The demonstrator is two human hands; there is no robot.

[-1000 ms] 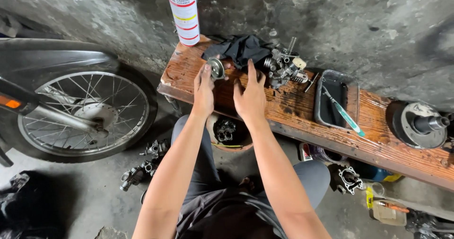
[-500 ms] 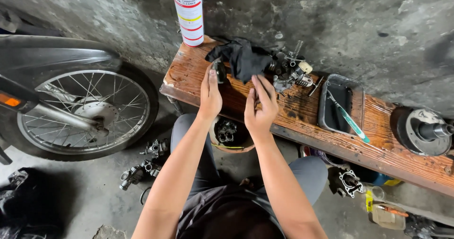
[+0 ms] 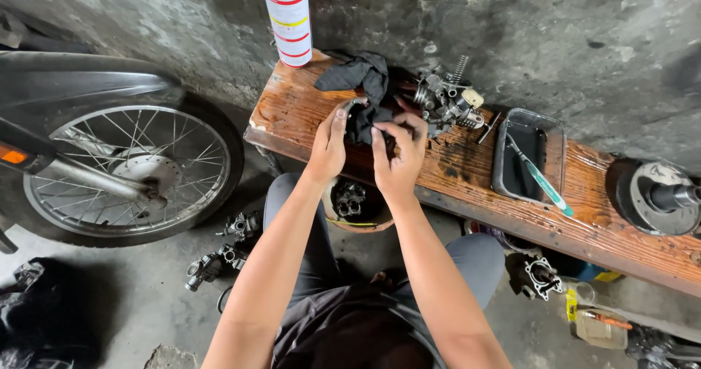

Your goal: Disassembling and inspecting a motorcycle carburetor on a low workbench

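Note:
My left hand (image 3: 328,144) grips a small grey metal part (image 3: 343,108) over the wet wooden bench (image 3: 467,175). My right hand (image 3: 400,154) pinches a black rag (image 3: 363,84) and presses it against that part. The far end of the rag lies bunched on the bench top. A grey carburetor body (image 3: 447,100) with a spring sits on the bench just right of my hands.
A red and white spray can (image 3: 287,17) stands at the bench's left end. A dark metal tray (image 3: 527,155) holds a toothbrush (image 3: 542,179). A round engine part (image 3: 653,196) sits far right. A motorcycle wheel (image 3: 128,172) stands at left. Loose metal parts (image 3: 223,248) lie on the floor, and a bowl (image 3: 355,205) is between my knees.
My hands lifted off the bench top and drew together. The left took up the metal part and the right pulled the rag onto it.

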